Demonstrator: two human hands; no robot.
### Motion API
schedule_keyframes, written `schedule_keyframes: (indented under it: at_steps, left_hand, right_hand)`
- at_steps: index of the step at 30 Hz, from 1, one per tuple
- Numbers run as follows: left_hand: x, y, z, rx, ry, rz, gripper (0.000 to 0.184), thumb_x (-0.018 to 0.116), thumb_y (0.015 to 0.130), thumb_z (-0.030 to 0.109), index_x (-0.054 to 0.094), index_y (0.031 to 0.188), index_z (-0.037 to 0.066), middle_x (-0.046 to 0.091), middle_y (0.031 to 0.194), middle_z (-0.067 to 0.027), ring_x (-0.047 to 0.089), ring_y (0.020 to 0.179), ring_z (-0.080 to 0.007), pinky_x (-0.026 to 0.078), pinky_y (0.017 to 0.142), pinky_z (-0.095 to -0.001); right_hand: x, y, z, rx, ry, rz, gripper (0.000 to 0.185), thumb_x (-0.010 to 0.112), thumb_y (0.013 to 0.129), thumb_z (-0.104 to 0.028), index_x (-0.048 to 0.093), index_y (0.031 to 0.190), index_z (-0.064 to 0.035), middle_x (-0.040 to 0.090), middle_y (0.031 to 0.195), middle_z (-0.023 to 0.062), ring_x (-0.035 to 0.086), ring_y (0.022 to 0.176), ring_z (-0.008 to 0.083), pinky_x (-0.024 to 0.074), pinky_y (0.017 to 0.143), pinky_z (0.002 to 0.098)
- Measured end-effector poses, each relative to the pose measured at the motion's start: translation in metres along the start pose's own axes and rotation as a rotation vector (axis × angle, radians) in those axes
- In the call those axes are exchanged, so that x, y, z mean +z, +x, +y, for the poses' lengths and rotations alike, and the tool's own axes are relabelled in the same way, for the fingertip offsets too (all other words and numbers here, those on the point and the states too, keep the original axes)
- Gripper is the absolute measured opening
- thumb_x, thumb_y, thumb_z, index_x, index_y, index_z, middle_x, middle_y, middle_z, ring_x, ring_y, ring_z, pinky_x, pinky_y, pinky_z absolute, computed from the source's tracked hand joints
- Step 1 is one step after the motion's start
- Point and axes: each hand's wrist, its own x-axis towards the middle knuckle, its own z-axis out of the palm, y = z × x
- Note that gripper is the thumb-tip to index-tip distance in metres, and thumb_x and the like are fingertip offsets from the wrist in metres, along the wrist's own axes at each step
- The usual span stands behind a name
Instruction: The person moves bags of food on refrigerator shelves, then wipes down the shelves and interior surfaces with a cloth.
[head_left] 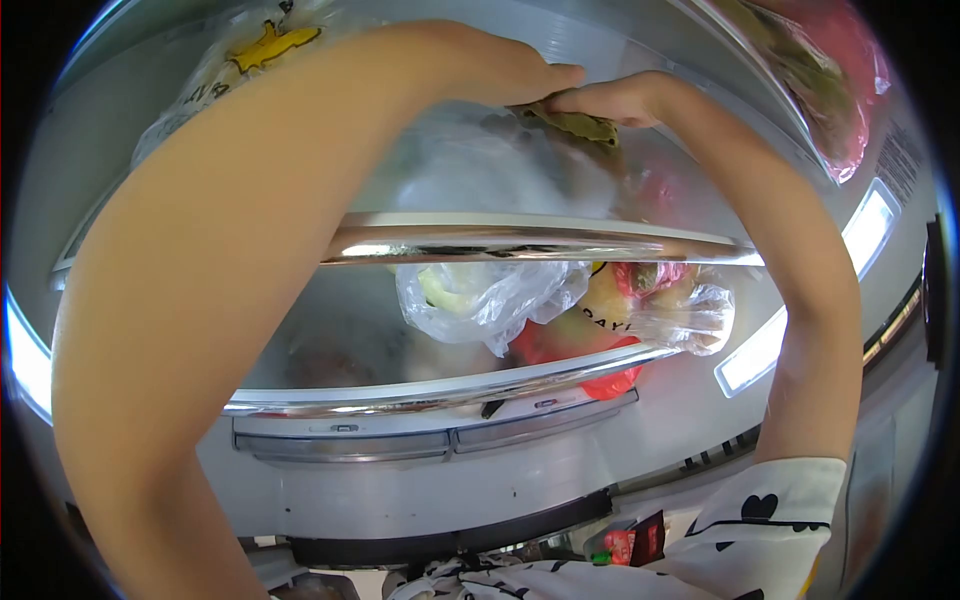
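Reaching deep above the upper shelf (540,240)

I'm reaching two-handed into the fridge (575,40) from my remote seat. My right grip (625,100) is closed on a crumpled olive cloth (590,127), above the shelf glass and well behind its shiny front edge. My left grip (500,75) is right beside it; its fingers are mostly hidden from me, so I cannot tell whether they close on the cloth too. One level down, on the lower shelf (400,396), a clear plastic bag (490,300) lies beside a printed bag (605,300), and a red bag (612,382) shows beneath them.
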Motion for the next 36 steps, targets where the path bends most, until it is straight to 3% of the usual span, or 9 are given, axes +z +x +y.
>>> schedule_keyframes:
  at_steps: [3, 9, 12, 15, 18, 21, 27, 30, 36]
  left_hand:
    - [0.002, 0.003, -0.001, -0.027, 0.006, 0.019, 0.073, 0.026, 0.095, 0.063, 0.053, 0.134, 0.007, 0.044, 0.144, -0.0177, 0.039, 0.133, -0.0351, 0.029, 0.109, -0.0450]
    - [0.003, 0.006, 0.008, 0.000, 0.030, 0.037, 0.072, 0.028, 0.095, 0.062, 0.054, 0.133, 0.007, 0.047, 0.142, -0.0167, 0.042, 0.131, -0.0341, 0.031, 0.108, -0.0441]
    - [0.002, 0.003, 0.011, 0.041, 0.031, 0.043, 0.078, 0.030, 0.094, 0.066, 0.052, 0.134, 0.002, 0.051, 0.136, -0.0204, 0.047, 0.126, -0.0343, 0.034, 0.106, -0.0405]
    - [0.006, 0.013, 0.013, 0.051, -0.039, 0.050, 0.075, 0.030, 0.095, 0.063, 0.052, 0.134, 0.003, 0.052, 0.136, -0.0189, 0.048, 0.126, -0.0323, 0.032, 0.108, -0.0398]
    - [0.013, 0.022, 0.009, 0.118, -0.122, 0.017, 0.070, 0.030, 0.097, 0.060, 0.051, 0.136, 0.005, 0.051, 0.137, -0.0162, 0.047, 0.126, -0.0301, 0.030, 0.109, -0.0391]
    - [0.011, 0.009, 0.019, 0.099, -0.120, -0.050, 0.066, 0.030, 0.099, 0.056, 0.051, 0.136, 0.006, 0.050, 0.139, -0.0136, 0.045, 0.128, -0.0283, 0.029, 0.109, -0.0388]
    - [0.021, 0.024, 0.004, 0.127, -0.221, -0.047, 0.063, 0.031, 0.098, 0.056, 0.045, 0.141, 0.011, 0.047, 0.142, -0.0111, 0.043, 0.130, -0.0279, 0.029, 0.109, -0.0392]
    - [0.008, 0.018, 0.023, 0.078, -0.057, -0.105, 0.062, 0.031, 0.098, 0.056, 0.043, 0.143, 0.014, 0.045, 0.144, -0.0094, 0.042, 0.130, -0.0271, 0.031, 0.108, -0.0393]
    - [0.015, 0.012, 0.020, 0.117, -0.060, -0.087, 0.065, 0.032, 0.098, 0.057, 0.042, 0.142, 0.011, 0.044, 0.145, -0.0101, 0.043, 0.130, -0.0270, 0.033, 0.107, -0.0392]
  right_hand:
    - [0.003, -0.028, -0.007, 0.093, 0.062, 0.001, 0.066, 0.053, 0.091, -0.038, 0.029, 0.149, -0.0169, 0.039, 0.147, 0.0033, 0.040, 0.129, 0.0168, 0.0297, 0.109, 0.0327]
    - [-0.008, -0.051, 0.018, -0.049, 0.133, 0.005, 0.059, 0.058, 0.083, -0.017, 0.042, 0.140, -0.0143, 0.049, 0.135, 0.0021, 0.047, 0.119, 0.0115, 0.0389, 0.096, 0.0280]
    - [-0.009, -0.045, 0.016, -0.104, 0.135, -0.019, 0.054, 0.059, 0.087, -0.024, 0.043, 0.138, -0.0139, 0.050, 0.132, 0.0033, 0.048, 0.117, 0.0115, 0.0404, 0.095, 0.0283]
    - [0.004, -0.042, -0.006, 0.017, 0.179, -0.054, 0.055, 0.057, 0.092, -0.037, 0.041, 0.139, -0.0136, 0.050, 0.133, 0.0035, 0.048, 0.118, 0.0121, 0.0400, 0.097, 0.0289]
    - [0.016, -0.040, -0.017, -0.018, 0.110, 0.040, 0.059, 0.051, 0.094, -0.048, 0.039, 0.140, -0.0128, 0.050, 0.134, 0.0027, 0.048, 0.119, 0.0127, 0.0387, 0.101, 0.0286]
    - [-0.005, 0.030, 0.018, -0.114, 0.090, -0.094, 0.072, 0.044, 0.093, -0.058, 0.030, 0.147, -0.0133, 0.041, 0.145, 0.0046, 0.038, 0.132, 0.0157, 0.0304, 0.110, 0.0314]
    - [-0.007, 0.033, 0.027, 0.069, -0.082, 0.113, 0.081, 0.044, 0.088, -0.064, 0.025, 0.149, -0.0160, 0.033, 0.149, 0.0066, 0.030, 0.136, 0.0186, 0.0247, 0.112, 0.0342]
    - [-0.008, 0.029, 0.029, 0.117, -0.135, 0.163, 0.085, 0.044, 0.085, -0.067, 0.022, 0.150, -0.0173, 0.029, 0.151, 0.0075, 0.026, 0.138, 0.0201, 0.0218, 0.113, 0.0356]
    - [-0.003, 0.009, 0.026, 0.176, -0.168, 0.204, 0.094, 0.045, 0.080, -0.073, 0.017, 0.153, -0.0200, 0.021, 0.156, 0.0094, 0.018, 0.143, 0.0230, 0.0161, 0.115, 0.0385]
